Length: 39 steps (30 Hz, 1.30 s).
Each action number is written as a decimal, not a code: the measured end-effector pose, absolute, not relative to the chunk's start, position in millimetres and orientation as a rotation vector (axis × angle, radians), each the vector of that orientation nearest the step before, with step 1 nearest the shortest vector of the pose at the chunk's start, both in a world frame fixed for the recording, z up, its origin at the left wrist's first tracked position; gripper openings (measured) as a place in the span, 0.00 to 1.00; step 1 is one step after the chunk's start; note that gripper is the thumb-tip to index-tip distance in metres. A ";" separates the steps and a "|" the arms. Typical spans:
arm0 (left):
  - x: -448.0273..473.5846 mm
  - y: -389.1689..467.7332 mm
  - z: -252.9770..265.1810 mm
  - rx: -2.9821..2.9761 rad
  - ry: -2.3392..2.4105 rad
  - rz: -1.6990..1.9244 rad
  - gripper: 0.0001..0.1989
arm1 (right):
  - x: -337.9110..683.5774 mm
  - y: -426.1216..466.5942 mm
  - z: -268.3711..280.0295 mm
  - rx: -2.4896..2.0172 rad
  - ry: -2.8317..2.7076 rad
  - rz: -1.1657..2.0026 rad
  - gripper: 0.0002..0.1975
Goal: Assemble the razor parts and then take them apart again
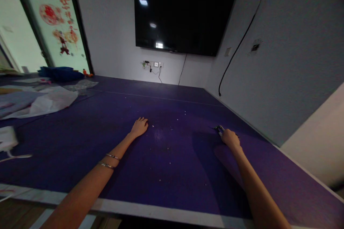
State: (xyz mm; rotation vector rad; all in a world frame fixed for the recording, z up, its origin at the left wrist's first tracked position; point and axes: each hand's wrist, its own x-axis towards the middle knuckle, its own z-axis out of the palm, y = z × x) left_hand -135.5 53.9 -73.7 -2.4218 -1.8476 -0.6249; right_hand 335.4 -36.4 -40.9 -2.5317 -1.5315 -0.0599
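My left hand (139,127) rests palm down on the purple tabletop (172,193), its fingers loosely apart and nothing held. Small white scraps (153,126) lie beside it and across the middle of the table. Over at the right, my right hand (231,139) is closed around a small metal hand tool (219,128) with dark parts. The tool's slim end points left and away from me, close to the tabletop. My fingers cover most of its handles, so its exact kind is unclear.
White sheets and plastic film (53,102) are heaped at the left, with dark blue cloth (60,74) behind. A white device (7,139) stands at the left edge. A black cable (238,48) hangs along the right wall. A television (185,16) is mounted ahead.
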 end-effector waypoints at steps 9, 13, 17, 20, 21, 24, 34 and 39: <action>-132.2 49.0 -69.6 -2.374 -1.865 -0.547 0.20 | 339.0 -37.7 -46.3 -2.495 -1.563 -0.140 0.14; -130.6 44.9 -60.3 -2.319 -1.955 -0.672 0.20 | 340.6 -41.6 -44.1 -2.442 -1.559 -0.064 0.15; -123.1 40.8 -42.8 -2.155 -2.006 -0.933 0.17 | 332.6 -43.5 -35.4 -2.366 -1.510 -0.018 0.17; -105.4 35.3 -26.6 -2.163 -1.932 -1.035 0.13 | 314.5 -40.3 -24.3 -2.249 -1.573 -0.043 0.17; -96.6 32.7 -21.2 -2.170 -1.920 -1.057 0.13 | 306.0 -38.7 -19.8 -2.212 -1.600 -0.056 0.17; -63.3 22.7 -7.0 -2.270 -1.887 -1.142 0.14 | 274.3 -34.5 -5.5 -2.107 -1.658 -0.099 0.17; 37.4 15.0 -2.5 -2.842 -1.983 -1.282 0.24 | 161.1 -38.5 22.2 -1.886 -1.941 -0.146 0.15; 41.1 21.4 -2.5 -2.921 -2.096 -1.338 0.24 | 139.7 -45.2 23.2 -1.874 -2.016 -0.200 0.15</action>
